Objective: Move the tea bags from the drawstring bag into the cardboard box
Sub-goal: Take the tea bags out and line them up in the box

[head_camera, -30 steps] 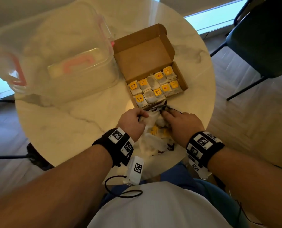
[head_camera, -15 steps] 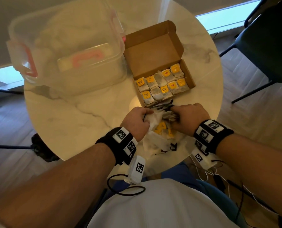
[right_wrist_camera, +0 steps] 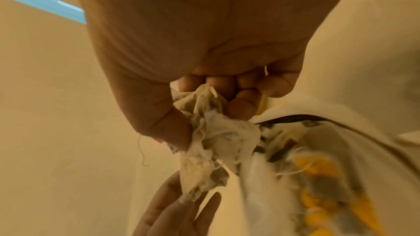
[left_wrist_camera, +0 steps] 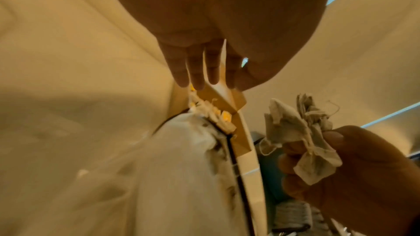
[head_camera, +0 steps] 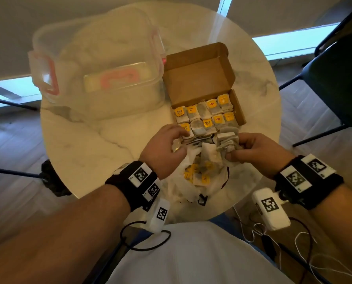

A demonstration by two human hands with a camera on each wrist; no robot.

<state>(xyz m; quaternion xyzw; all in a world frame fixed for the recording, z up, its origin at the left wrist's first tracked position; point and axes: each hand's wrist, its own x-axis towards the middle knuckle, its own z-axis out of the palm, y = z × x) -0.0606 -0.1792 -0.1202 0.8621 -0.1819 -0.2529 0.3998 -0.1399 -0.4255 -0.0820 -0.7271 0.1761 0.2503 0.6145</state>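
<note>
The open cardboard box (head_camera: 199, 78) sits mid-table, two rows of tea bags with yellow tags (head_camera: 206, 114) inside. Just in front of it lies the white drawstring bag (head_camera: 210, 181), mouth open, more yellow-tagged bags inside. My right hand (head_camera: 238, 148) grips a crumpled bunch of tea bags (head_camera: 228, 140) above the bag's right side, near the box's front corner; the right wrist view shows my fingers (right_wrist_camera: 234, 92) curled round the bunch (right_wrist_camera: 216, 137). My left hand (head_camera: 179, 138) reaches with straight fingers (left_wrist_camera: 197, 76) to the box's near edge (left_wrist_camera: 238, 123), at the bag's mouth (left_wrist_camera: 181, 168).
A large clear plastic container (head_camera: 101, 68) with pink clips stands left of the box. The round marble table (head_camera: 89, 140) ends close to my body. A dark chair (head_camera: 339, 78) stands off the table's right side. Cables hang from my wrist devices.
My right hand has come up out of the bag's mouth with a bunch of tea bags and moved right. My left hand has shifted forward to the box's near edge.
</note>
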